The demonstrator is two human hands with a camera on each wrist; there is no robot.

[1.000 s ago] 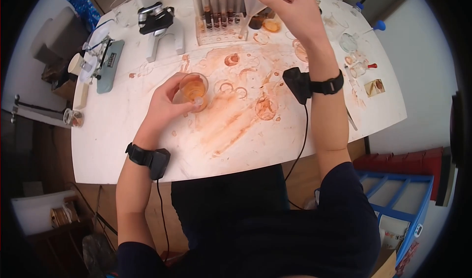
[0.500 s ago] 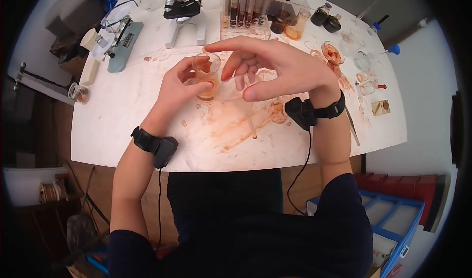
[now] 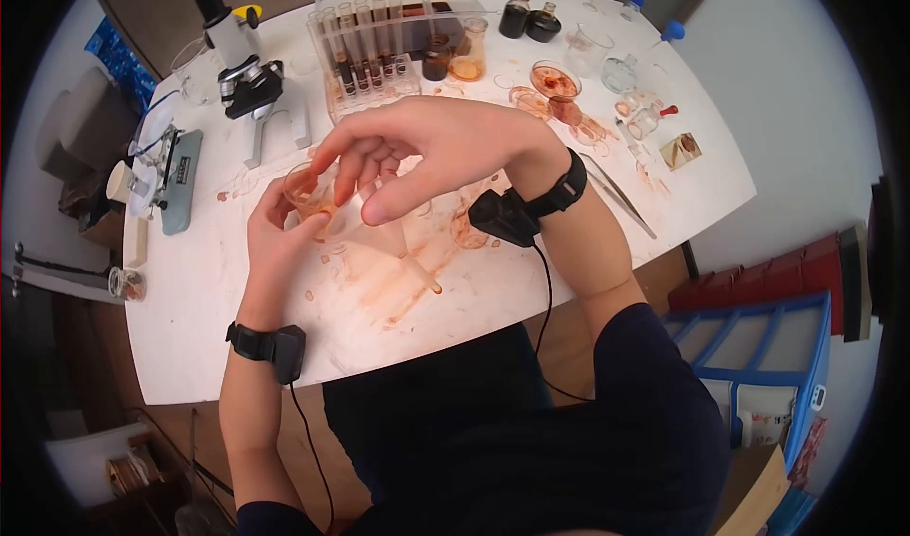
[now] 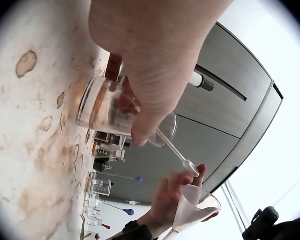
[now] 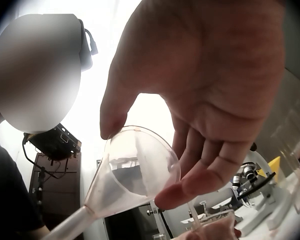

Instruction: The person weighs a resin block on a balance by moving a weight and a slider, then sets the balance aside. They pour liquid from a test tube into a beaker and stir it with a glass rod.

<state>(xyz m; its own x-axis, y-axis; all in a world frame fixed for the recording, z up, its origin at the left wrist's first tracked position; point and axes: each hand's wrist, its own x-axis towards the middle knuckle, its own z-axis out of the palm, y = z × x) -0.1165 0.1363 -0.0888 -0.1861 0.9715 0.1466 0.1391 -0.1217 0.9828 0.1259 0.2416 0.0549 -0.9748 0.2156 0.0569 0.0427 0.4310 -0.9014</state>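
At the stained table (image 3: 190, 327), a beaker (image 4: 98, 107) is gripped by the left hand (image 3: 284, 235); beside it, a funnel (image 5: 115, 180) is rim-held by the right hand (image 3: 441, 145), stem slanted away.

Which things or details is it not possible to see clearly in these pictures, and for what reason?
1. Funnel, head view: its rim is partly covered by the right hand.
2. Funnel spout, right wrist view: tip cut off by the bottom edge.
3. Clear beaker and thin stick, left wrist view: each partly covered by the left hand.
4. Balance nameplate, head view: any lettering is too small to read.
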